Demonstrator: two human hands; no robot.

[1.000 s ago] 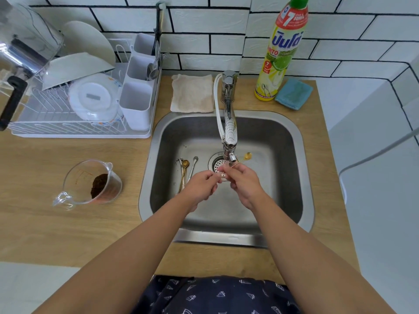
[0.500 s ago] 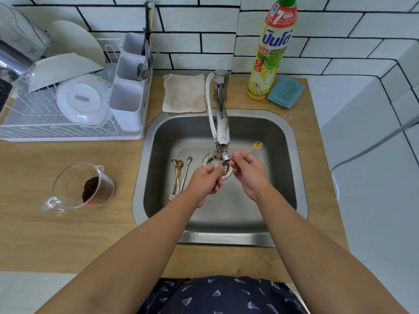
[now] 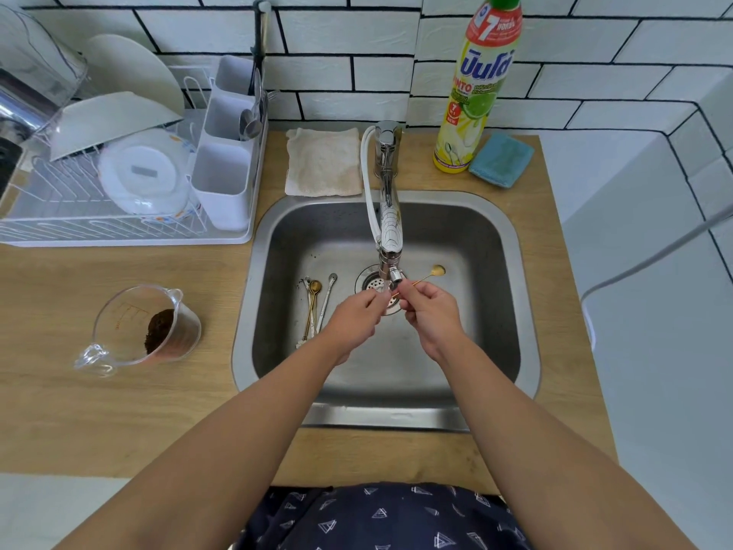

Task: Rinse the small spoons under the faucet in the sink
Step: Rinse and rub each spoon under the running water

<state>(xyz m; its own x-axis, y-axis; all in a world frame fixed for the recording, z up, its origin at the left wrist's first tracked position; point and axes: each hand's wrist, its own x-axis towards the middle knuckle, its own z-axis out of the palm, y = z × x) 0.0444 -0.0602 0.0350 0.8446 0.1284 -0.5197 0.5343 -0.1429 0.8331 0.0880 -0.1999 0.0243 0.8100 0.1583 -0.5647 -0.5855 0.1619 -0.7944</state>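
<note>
A steel sink (image 3: 511,248) holds a chrome faucet (image 3: 390,228) over the drain (image 3: 371,281). My right hand (image 3: 430,311) pinches the handle of a small gold spoon (image 3: 436,270), whose bowl points up and to the right past the spout. My left hand (image 3: 355,319) is just left of the spout, fingers bunched together at the spoon's near end under a thin stream of water. Several more small spoons (image 3: 317,305), gold and silver, lie on the sink floor at the left.
A white dish rack (image 3: 119,192) with plates and a cutlery caddy stands at the back left. A measuring cup (image 3: 144,331) with brown grounds sits on the wooden counter. Behind the sink are a cloth (image 3: 323,160), a dish soap bottle (image 3: 476,89) and a blue sponge (image 3: 501,160).
My right hand turned the gold spoon so its bowl rose out to the right of the spout. Both hands stayed under the faucet.
</note>
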